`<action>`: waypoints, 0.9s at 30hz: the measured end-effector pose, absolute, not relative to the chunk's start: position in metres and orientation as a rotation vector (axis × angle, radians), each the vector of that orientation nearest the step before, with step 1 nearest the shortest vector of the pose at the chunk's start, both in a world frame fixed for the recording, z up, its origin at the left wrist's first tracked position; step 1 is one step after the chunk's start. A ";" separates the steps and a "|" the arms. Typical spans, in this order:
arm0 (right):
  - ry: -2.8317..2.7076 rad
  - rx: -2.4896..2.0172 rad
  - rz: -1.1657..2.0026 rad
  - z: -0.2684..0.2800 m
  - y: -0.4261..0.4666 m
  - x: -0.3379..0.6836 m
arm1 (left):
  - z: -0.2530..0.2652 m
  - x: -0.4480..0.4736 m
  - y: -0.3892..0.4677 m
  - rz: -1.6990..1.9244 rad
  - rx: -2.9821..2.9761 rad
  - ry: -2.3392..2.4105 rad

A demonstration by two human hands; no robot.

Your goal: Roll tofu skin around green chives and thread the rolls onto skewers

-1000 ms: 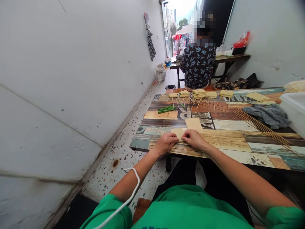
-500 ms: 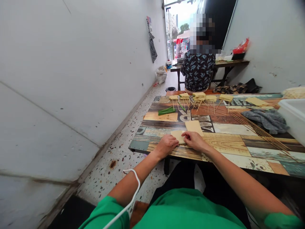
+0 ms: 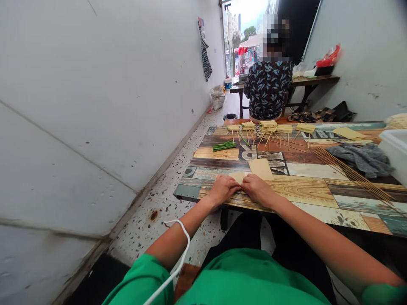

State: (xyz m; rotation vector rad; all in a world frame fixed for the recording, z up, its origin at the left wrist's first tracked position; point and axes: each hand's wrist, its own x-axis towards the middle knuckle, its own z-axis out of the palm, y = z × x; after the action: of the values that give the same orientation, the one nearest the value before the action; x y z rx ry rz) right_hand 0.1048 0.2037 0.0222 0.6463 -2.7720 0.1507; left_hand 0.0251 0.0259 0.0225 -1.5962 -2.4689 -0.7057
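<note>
the thin sheet [image 3: 237,176] being worked is a pale, creamy yellow, matte and plain, with a soft, flat look, like a slice of bean curd skin, though what it is made of i can't tell for sure. it lies near the front edge of the patchwork-print table [image 3: 302,191], right before the person, and only its far part shows, as a light strip beyond the knuckles; the near part is covered by the fingers, so how far it is folded or rolled there can't be made out. the left hand [image 3: 223,189] has its fingers curled down and grips the near edge of the sheet, and the right hand [image 3: 258,188] pinches that same edge just beside it, the two sets of fingertips almost meeting. just beyond the right hand lies a second sheet [image 3: 261,168], a little deeper in tone, flat and square-cornered, set at a slight slant. farther off, a bundle of green stalks [image 3: 224,146] lies near the table's left side, and a row of yellow rolls on sticks [image 3: 285,129] runs along the far edge. to the right, long loose skewers [image 3: 354,173] lie beside a crumpled grey cloth [image 3: 362,159].
</note>
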 end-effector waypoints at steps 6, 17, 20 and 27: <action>-2.896 0.646 0.312 0.044 0.203 0.102 | 0.022 0.033 0.026 -0.658 -1.438 -2.467; -2.865 0.606 0.371 0.039 0.208 0.104 | 0.049 0.012 0.038 -0.539 -1.722 -2.775; -2.785 0.656 0.388 0.034 0.209 0.105 | 0.056 0.009 0.039 -0.545 -1.722 -2.885; -2.805 0.694 0.491 0.032 0.214 0.097 | 0.045 0.022 0.034 -0.718 -1.448 -2.907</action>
State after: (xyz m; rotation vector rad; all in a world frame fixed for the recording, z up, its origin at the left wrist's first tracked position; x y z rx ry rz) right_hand 0.0972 0.2136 0.0316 0.6937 -2.8051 0.4906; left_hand 0.0218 0.0338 0.0453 -1.4480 -2.9068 -0.7177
